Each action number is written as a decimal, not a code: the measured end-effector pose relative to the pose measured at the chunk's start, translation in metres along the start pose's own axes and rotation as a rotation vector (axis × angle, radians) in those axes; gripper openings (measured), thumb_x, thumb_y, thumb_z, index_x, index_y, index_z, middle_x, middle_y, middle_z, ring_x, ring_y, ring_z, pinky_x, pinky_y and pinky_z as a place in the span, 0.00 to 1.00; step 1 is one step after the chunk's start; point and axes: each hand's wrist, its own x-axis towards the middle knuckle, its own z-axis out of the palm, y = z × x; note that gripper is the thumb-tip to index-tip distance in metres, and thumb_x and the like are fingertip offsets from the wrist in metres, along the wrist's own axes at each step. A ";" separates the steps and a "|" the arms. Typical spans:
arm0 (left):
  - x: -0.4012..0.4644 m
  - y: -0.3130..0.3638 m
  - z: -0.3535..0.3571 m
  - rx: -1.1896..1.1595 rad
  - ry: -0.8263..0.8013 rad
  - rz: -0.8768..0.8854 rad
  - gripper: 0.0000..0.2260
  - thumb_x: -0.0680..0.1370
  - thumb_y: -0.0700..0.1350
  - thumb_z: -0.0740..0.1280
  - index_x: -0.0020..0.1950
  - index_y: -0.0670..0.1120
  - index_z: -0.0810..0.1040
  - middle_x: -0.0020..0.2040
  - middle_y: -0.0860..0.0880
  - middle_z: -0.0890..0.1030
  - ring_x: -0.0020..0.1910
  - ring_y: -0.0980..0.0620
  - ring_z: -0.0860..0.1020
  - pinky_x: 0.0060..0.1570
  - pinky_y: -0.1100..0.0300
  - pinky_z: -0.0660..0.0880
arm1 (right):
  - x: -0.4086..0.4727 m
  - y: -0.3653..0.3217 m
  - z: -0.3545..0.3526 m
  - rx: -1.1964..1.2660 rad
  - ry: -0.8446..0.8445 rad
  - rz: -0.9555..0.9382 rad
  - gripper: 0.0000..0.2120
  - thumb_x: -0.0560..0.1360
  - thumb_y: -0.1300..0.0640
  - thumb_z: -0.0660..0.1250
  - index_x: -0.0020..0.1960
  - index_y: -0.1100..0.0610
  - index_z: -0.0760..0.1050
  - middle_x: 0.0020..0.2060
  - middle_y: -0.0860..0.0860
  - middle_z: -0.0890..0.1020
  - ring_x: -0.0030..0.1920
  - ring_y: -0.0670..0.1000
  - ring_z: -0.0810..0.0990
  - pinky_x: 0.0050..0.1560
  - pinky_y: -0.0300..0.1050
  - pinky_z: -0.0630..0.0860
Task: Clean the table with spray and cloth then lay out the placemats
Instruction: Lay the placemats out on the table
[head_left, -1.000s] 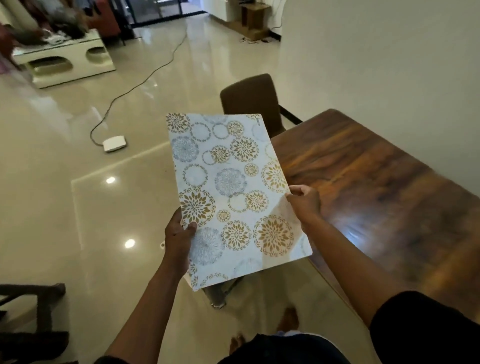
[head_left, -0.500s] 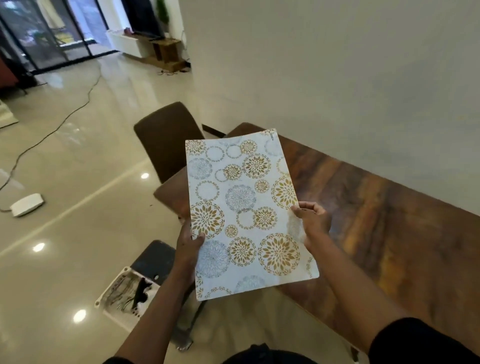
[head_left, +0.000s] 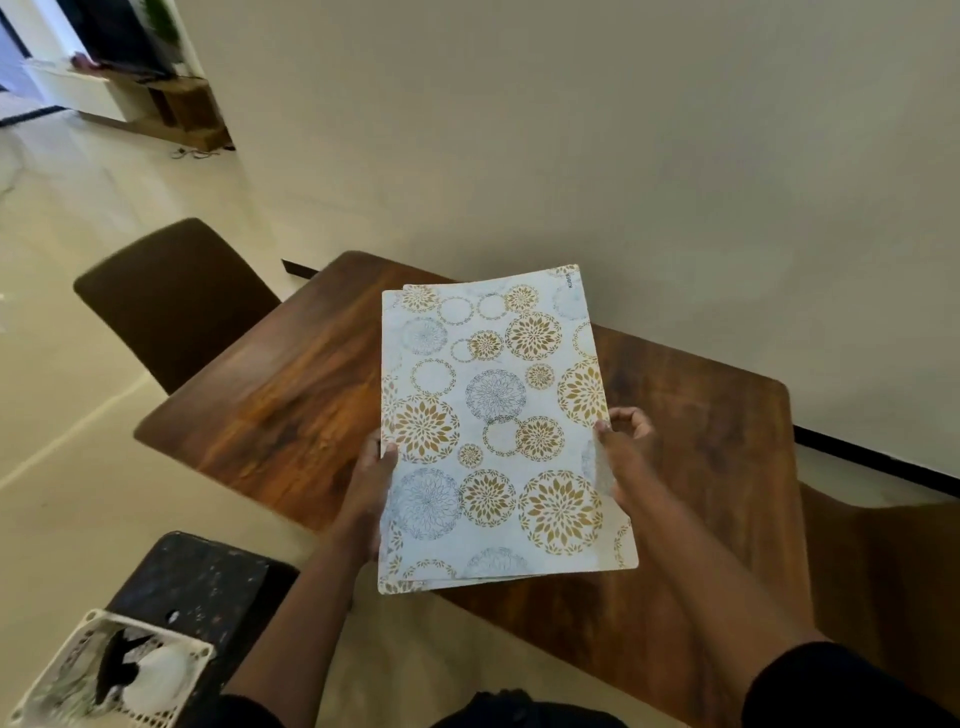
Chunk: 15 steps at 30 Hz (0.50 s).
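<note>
1. Two hands carry a stack of placemats (head_left: 498, 431) above the wooden worktop (head_left: 291, 395): the left hand (head_left: 366, 499) clamps the left edge with the thumb on top, and the right hand (head_left: 626, 457) pinches the right edge with its fingers curled.
2. Several sheets appear to be in the stack, since offset edges show at the far end and the near corner; an uneven grip could let a lower placemat slide out and drop to the floor.
3. Much of the stack overhangs the worktop's near edge, so a mat released here would likely tip off.
4. Any spray moisture left on the glossy worktop could let a laid mat skate; whether the surface is dry cannot be told.
5. Exact sheet count is hidden, as are the fingers under the stack.
6. A brown chair (head_left: 171, 301) at the left end is blurred.
7. Contents of the white basket (head_left: 104, 670) on the dark stool (head_left: 197, 577) are smeared and unclear; no spray bottle can be made out.
</note>
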 end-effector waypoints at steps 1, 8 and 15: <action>0.005 -0.003 0.006 0.038 0.005 0.001 0.11 0.88 0.50 0.63 0.71 0.55 0.72 0.64 0.41 0.85 0.61 0.35 0.85 0.61 0.29 0.79 | 0.004 0.001 -0.010 -0.005 0.018 0.002 0.08 0.78 0.66 0.69 0.47 0.53 0.75 0.47 0.54 0.82 0.45 0.53 0.82 0.48 0.52 0.81; 0.013 -0.017 0.053 0.132 -0.007 0.069 0.09 0.88 0.42 0.63 0.68 0.48 0.75 0.58 0.40 0.85 0.51 0.40 0.86 0.48 0.46 0.83 | 0.019 0.009 -0.074 0.041 0.033 0.040 0.10 0.81 0.68 0.64 0.56 0.56 0.75 0.46 0.56 0.84 0.43 0.51 0.83 0.38 0.42 0.81; 0.023 -0.027 0.079 0.084 -0.013 0.042 0.08 0.87 0.36 0.62 0.65 0.45 0.76 0.57 0.41 0.85 0.49 0.41 0.85 0.43 0.48 0.86 | 0.024 0.026 -0.129 -0.025 0.150 0.046 0.12 0.80 0.67 0.64 0.53 0.50 0.78 0.49 0.56 0.85 0.49 0.57 0.85 0.52 0.57 0.83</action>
